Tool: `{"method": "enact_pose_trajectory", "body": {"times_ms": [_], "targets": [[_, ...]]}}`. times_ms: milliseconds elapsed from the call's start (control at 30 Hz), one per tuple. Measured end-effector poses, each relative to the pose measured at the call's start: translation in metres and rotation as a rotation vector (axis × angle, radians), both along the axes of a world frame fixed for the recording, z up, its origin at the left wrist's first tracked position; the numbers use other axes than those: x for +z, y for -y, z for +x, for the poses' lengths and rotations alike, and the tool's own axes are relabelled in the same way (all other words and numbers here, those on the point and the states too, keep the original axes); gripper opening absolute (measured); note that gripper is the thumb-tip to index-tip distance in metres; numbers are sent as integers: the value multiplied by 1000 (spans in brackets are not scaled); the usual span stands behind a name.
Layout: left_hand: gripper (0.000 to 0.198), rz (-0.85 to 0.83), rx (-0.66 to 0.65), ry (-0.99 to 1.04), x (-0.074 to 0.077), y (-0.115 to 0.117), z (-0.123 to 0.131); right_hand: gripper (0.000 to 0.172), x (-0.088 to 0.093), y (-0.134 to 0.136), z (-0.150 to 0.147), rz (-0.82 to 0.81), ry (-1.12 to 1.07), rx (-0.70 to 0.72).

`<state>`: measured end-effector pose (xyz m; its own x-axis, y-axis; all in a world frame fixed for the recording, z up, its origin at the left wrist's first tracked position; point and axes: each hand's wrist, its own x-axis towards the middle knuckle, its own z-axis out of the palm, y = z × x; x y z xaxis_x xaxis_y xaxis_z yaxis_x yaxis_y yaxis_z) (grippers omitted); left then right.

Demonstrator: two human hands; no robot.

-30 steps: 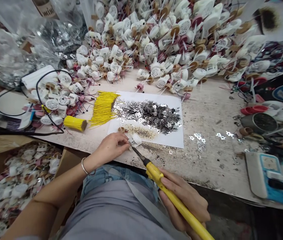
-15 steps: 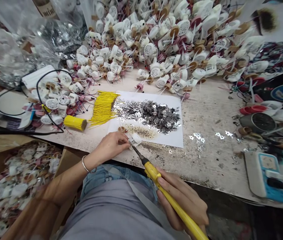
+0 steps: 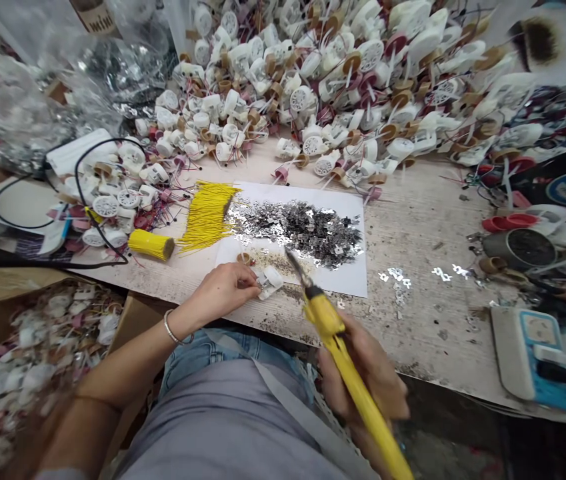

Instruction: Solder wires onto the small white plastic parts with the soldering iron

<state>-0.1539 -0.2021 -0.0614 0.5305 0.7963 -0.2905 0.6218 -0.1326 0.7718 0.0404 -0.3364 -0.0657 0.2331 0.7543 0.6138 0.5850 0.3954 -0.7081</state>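
My left hand (image 3: 223, 288) pinches a small white plastic part (image 3: 269, 280) at the near edge of the table. My right hand (image 3: 367, 377) grips a yellow-handled soldering iron (image 3: 347, 373). Its dark tip (image 3: 293, 259) is lifted off the part and points over the white paper sheet (image 3: 350, 280). On the sheet lie a heap of small shiny metal pieces (image 3: 307, 230) and a patch of fine brownish bits (image 3: 283, 261). Left of the sheet lies a fan of yellow wires (image 3: 207, 217).
A large heap of white and brown plastic parts (image 3: 333, 80) fills the back of the table. A yellow wire bundle (image 3: 150, 245) and black cable (image 3: 87, 200) lie at left. A box of parts (image 3: 37, 347) stands below left. A blue-white device (image 3: 533, 357) sits at right.
The soldering iron's tip has left the white part and swung up and to the right, over the paper. My left hand has stayed on the part.
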Motion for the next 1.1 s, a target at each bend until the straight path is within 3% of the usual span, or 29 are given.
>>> {"method": "enact_pose_trajectory", "body": {"times_ms": [100,167,267,367,467,500,567,633,700,767,867,967,1033,1100], "targets": [[12,-5,-4,1,2,0,1,21,-16,-31,-14,-54,-80,53],[12,-14,-5,1,3,0,1,18,-23,-51,-22,-29,-78,43],[14,-24,-1,-9,9,3,1,16,-29,-72,-27,7,76,171],[13,59,54,-53,18,10,4,15,-28,-76,-27,22,99,199],[60,254,54,-132,28,20,12,16,-22,-69,-25,40,0,95],[66,300,18,-144,31,23,15,17,-21,-66,-24,26,-37,71],[61,336,-50,-127,37,27,15,19,-19,-62,-21,-11,-97,62],[53,336,-36,-105,45,28,5,18,-20,-61,-17,-41,-156,58],[49,311,68,-161,60,31,-19,17,-22,-61,-14,-66,-216,39],[47,262,236,-368,83,38,-53,17,-22,-62,-12,-82,-240,29],[47,122,580,-991,127,62,-109,17,-19,-63,-10,-105,-229,75],[59,-26,736,-1462,158,91,-145,16,-17,-64,-10,-134,-248,143],[66,-66,770,-1485,162,102,-147,15,-17,-66,-10,-144,-266,182],[64,-90,727,-1250,153,97,-129,14,-17,-68,-11,-155,-266,207]]}}
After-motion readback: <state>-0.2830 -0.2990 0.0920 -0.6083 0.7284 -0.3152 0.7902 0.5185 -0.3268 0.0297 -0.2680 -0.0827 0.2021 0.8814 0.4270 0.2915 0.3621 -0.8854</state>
